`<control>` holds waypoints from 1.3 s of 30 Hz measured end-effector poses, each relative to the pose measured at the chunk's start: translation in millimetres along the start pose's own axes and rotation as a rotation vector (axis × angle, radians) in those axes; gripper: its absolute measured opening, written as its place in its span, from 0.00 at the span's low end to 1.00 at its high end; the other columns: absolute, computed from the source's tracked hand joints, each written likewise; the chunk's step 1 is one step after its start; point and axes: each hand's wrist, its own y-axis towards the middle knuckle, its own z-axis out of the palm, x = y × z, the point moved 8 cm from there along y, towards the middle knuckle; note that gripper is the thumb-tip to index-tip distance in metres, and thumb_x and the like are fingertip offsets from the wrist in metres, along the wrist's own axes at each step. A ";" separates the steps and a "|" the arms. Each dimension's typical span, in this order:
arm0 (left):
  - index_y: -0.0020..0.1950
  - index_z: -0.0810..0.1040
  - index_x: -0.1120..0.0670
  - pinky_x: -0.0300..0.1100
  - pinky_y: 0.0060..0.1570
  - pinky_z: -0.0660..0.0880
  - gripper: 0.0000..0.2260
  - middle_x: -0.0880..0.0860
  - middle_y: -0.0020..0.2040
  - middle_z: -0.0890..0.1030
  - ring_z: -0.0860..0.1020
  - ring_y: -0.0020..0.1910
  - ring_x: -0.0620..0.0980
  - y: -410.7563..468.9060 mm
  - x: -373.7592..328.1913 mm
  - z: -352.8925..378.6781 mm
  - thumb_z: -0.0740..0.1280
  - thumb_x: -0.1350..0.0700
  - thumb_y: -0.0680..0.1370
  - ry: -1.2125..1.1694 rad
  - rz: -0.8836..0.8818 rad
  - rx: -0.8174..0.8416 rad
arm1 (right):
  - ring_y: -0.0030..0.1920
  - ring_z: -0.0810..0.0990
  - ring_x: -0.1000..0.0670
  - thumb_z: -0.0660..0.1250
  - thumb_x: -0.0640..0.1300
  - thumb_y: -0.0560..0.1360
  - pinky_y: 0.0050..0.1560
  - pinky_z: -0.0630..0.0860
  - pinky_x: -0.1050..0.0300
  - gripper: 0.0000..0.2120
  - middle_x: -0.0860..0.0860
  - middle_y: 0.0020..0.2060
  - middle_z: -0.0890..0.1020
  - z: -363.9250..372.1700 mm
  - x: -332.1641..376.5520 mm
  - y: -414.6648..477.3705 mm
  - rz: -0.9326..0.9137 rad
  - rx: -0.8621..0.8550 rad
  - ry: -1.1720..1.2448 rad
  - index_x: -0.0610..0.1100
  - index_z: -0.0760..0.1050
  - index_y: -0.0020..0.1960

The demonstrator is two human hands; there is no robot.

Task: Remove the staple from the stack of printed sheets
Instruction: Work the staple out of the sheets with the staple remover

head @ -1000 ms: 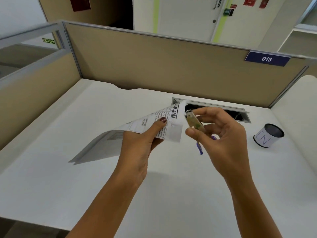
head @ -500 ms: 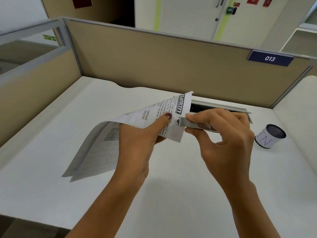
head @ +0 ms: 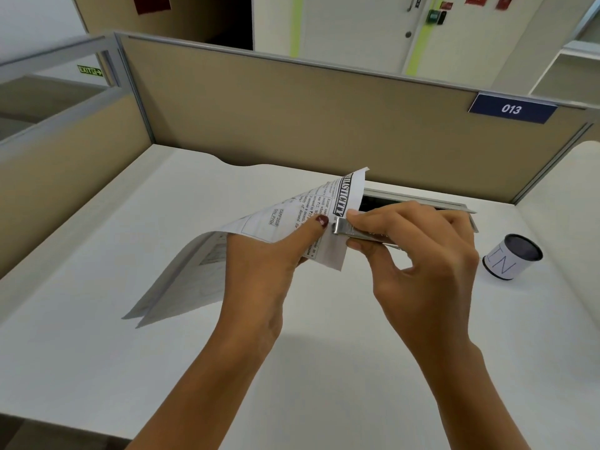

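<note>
Hands of a person work above a white desk (head: pixel 97 336), and both forearms come in from the near edge. The left hand (head: pixel 259 277) holds the stack of printed sheets (head: pixel 201 274) up in the air. Its thumb (head: pixel 310 230), with a dark red nail, presses on the printed top face near one corner. The other fingers go under the paper, where they are hidden.

This corner carries a bold black headline and points up and away from the person. The opposite end of the stack hangs down to the left, close to the desk; I cannot tell if it touches the surface. At that low end the sheets are a little spread apart.

The right hand (head: pixel 422 267) grips a flat metal tool (head: pixel 344 228), with the thumb below and the fingers above. The tip of the tool is against the right edge of the sheets, just beside the left thumb nail. The staple itself I cannot make out.

To the right, well apart from the hands, a small round can (head: pixel 511 261) stands upright on the desk. It is wrapped in white paper with the letters IN and is dark inside.

Behind the hands, a long slot (head: pixel 422 200) with a grey frame is cut in the desk near its far edge. A beige partition (head: pixel 292 125) closes the desk at the back and on the left. A blue plate (head: pixel 512 108) with the number 013 is fixed at its top right. Beyond the partition are a white door (head: pixel 357 34) and, far left, a green exit sign (head: pixel 90 70).
</note>
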 end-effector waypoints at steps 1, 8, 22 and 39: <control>0.45 0.75 0.42 0.32 0.33 0.77 0.19 0.37 0.35 0.83 0.83 0.41 0.39 0.6 0.8 -0.2 0.75 0.48 0.57 0.001 -0.005 -0.005 | 0.42 0.82 0.46 0.72 0.44 0.73 0.46 0.64 0.59 0.06 0.48 0.43 0.86 0.8 0.5 0.9 -0.008 0.002 -0.004 0.42 0.84 0.45; 0.45 0.72 0.44 0.29 0.27 0.74 0.20 0.40 0.38 0.80 0.82 0.37 0.43 2.2 5.1 -2.3 0.73 0.45 0.56 0.073 -0.043 -0.042 | 0.40 0.82 0.45 0.69 0.44 0.76 0.46 0.65 0.56 0.08 0.48 0.41 0.86 5.4 8.3 4.4 -0.079 -0.013 -0.068 0.41 0.84 0.43; 0.66 0.73 0.57 0.39 0.40 0.81 0.34 0.56 0.55 0.82 0.84 0.46 0.50 11.1 9.6 1.8 0.76 0.55 0.61 -0.085 -0.155 0.037 | 0.40 0.83 0.46 0.72 0.44 0.76 0.46 0.66 0.55 0.09 0.48 0.41 0.87 8.9 6.9 4.7 -0.174 -0.129 0.007 0.41 0.85 0.39; 0.57 0.76 0.50 0.38 0.40 0.81 0.27 0.47 0.44 0.86 0.84 0.44 0.45 13.5 8.7 4.1 0.77 0.52 0.60 -0.063 -0.119 0.009 | 0.45 0.82 0.49 0.76 0.43 0.70 0.48 0.71 0.48 0.08 0.52 0.45 0.85 12.4 -20.1 4.5 0.090 0.001 0.159 0.44 0.83 0.48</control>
